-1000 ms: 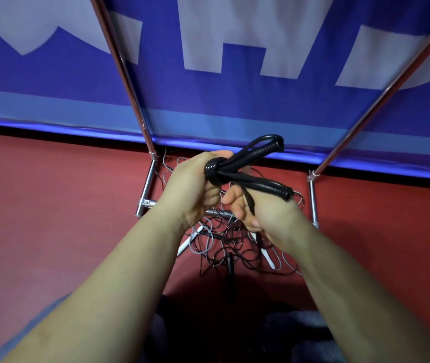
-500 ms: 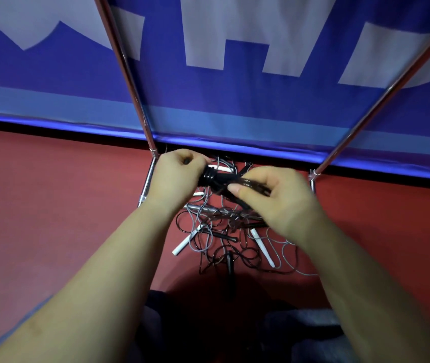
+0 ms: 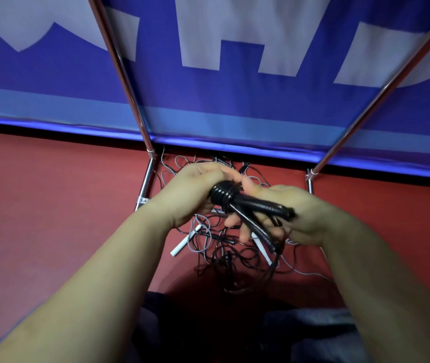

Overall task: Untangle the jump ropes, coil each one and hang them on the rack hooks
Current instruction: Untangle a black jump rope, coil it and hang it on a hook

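Hands work together as we hold the black jump rope (image 3: 237, 203): left hand (image 3: 195, 189) grips its wound turns so they stay tight, right hand (image 3: 295, 213) clasps both handles.

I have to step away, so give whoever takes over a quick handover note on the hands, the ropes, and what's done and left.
Left hand grips the wrapped end of the black jump rope. Right hand holds its handles and loose strands.
The rope is bundled, its cord wound round one end, not yet hung.
A tangled pile of ropes lies on the red floor between the rack legs.
Left: hang this one, then untangle, coil and hang the rest. No hooks are in view.
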### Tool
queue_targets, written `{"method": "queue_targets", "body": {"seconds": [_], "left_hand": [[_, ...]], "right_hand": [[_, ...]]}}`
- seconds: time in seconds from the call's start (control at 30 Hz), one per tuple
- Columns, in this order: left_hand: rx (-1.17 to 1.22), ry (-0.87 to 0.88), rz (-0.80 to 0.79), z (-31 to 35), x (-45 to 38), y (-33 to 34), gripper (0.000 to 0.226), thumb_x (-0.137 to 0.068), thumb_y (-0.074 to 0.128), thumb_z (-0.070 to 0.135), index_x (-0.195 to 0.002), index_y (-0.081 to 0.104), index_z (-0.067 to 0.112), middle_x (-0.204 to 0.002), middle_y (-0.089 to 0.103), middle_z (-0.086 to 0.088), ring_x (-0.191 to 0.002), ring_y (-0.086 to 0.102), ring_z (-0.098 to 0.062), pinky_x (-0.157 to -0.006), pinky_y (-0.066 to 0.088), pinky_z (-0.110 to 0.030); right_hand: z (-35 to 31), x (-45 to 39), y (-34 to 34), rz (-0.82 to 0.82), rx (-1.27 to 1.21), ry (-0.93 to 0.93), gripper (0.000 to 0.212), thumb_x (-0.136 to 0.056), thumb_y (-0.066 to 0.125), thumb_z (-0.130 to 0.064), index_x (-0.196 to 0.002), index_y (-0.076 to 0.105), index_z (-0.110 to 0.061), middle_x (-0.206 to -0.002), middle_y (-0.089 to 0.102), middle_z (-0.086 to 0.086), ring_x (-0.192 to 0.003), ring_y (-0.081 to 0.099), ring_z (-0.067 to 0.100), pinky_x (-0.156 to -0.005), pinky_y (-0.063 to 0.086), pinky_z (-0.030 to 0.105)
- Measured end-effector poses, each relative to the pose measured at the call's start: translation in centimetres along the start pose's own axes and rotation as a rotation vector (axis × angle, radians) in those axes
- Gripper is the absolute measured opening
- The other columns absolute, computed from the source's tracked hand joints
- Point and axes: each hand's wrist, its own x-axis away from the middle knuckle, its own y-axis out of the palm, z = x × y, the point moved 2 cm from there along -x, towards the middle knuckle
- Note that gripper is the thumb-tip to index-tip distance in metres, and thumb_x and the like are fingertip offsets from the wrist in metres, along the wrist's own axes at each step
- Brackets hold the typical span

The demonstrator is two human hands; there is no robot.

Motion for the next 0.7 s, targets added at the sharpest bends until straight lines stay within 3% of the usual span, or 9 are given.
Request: {"method": "queue_targets", "body": {"seconds": [0.07, 0.17, 0.33, 0.43, 0.5, 0.57, 0.63, 0.7], "left_hand": [[0.115, 0.012, 0.004, 0.1, -0.2, -0.1, 0.030, -0.087, 0.045, 0.014, -0.070, 0.070, 0.017, -0.054, 0.054, -0.012, -0.047, 0.031, -0.019, -0.049, 0.015, -0.028], [0.283, 0.004, 0.065, 0.2, -0.8, -0.5, 0.032, -0.090, 0.045, 0.016, -0.063, 0.063, 0.016, -0.065, 0.033, -0.022, -0.034, 0.016, -0.009, -0.038, 0.016, -0.010], [0.456, -0.008, 0.180, -0.1, -1.1, -0.6, 0.036, -0.093, 0.045, 0.015, -0.059, 0.059, 0.016, -0.046, 0.025, -0.002, -0.029, 0.014, -0.005, -0.033, 0.017, -0.009], [0.499, -0.024, 0.309, -0.1, -1.0, -0.9, 0.035, -0.090, 0.048, 0.013, -0.056, 0.053, 0.017, -0.041, 0.023, 0.003, -0.031, 0.016, -0.006, -0.034, 0.016, -0.011], [0.422, -0.030, 0.431, -0.1, -0.9, -1.2, 0.030, -0.089, 0.051, 0.012, -0.060, 0.056, 0.018, -0.042, 0.038, 0.006, -0.036, 0.032, -0.008, -0.037, 0.029, -0.016], [0.277, -0.012, 0.560, -0.2, -0.9, -1.5, 0.026, -0.090, 0.051, 0.009, -0.068, 0.060, 0.019, -0.048, 0.051, 0.010, -0.044, 0.045, -0.008, -0.043, 0.038, -0.018], [0.122, 0.034, 0.695, -0.2, -1.0, -2.0, 0.027, -0.088, 0.051, 0.007, -0.068, 0.063, 0.020, -0.044, 0.050, 0.012, -0.042, 0.040, -0.006, -0.042, 0.033, -0.018], [0.003, 0.070, 0.776, -0.2, -0.9, -2.7, 0.026, -0.088, 0.052, 0.009, -0.070, 0.066, 0.023, -0.053, 0.056, 0.010, -0.047, 0.044, -0.007, -0.047, 0.036, -0.021]], "right_hand": [[-0.3, 0.0, 0.6, -0.001, -0.187, -0.037, 0.046, -0.095, 0.037, -0.030, -0.076, 0.064, 0.002, -0.045, 0.056, 0.005, -0.031, 0.036, 0.008, -0.034, 0.024, 0.015], [-0.5, -0.6, 1.5, -0.077, -0.564, -0.013, 0.025, -0.080, 0.042, -0.016, -0.065, 0.057, -0.003, -0.040, 0.043, 0.000, -0.027, 0.027, 0.003, -0.034, 0.014, 0.015], [-0.9, -1.0, 2.6, -0.068, -0.763, -0.012, 0.023, -0.082, 0.038, -0.019, -0.066, 0.051, -0.010, -0.041, 0.034, -0.006, -0.029, 0.023, 0.002, -0.031, 0.015, 0.015], [-0.6, -1.8, 2.8, 0.185, -0.576, 0.000, 0.030, -0.095, 0.034, -0.017, -0.069, 0.047, -0.011, -0.042, 0.034, -0.005, -0.029, 0.021, 0.004, -0.032, 0.014, 0.016], [-0.2, -2.1, 2.8, 0.343, -0.386, 0.004, 0.030, -0.097, 0.035, -0.014, -0.071, 0.049, -0.011, -0.041, 0.036, -0.004, -0.029, 0.022, 0.005, -0.034, 0.015, 0.015], [0.0, -2.2, 3.1, 0.363, -0.227, 0.014, 0.033, -0.100, 0.034, -0.018, -0.075, 0.055, -0.012, -0.044, 0.039, -0.003, -0.030, 0.025, 0.006, -0.035, 0.018, 0.016], [0.4, -2.1, 3.5, 0.350, 0.018, -0.001, 0.033, -0.100, 0.036, -0.021, -0.077, 0.060, -0.018, -0.050, 0.044, -0.004, -0.035, 0.033, 0.006, -0.040, 0.028, 0.018], [0.5, -1.8, 3.9, 0.341, 0.219, -0.045, 0.032, -0.098, 0.042, -0.026, -0.075, 0.063, -0.022, -0.050, 0.047, -0.007, -0.045, 0.040, 0.008, -0.052, 0.034, 0.023]]}}
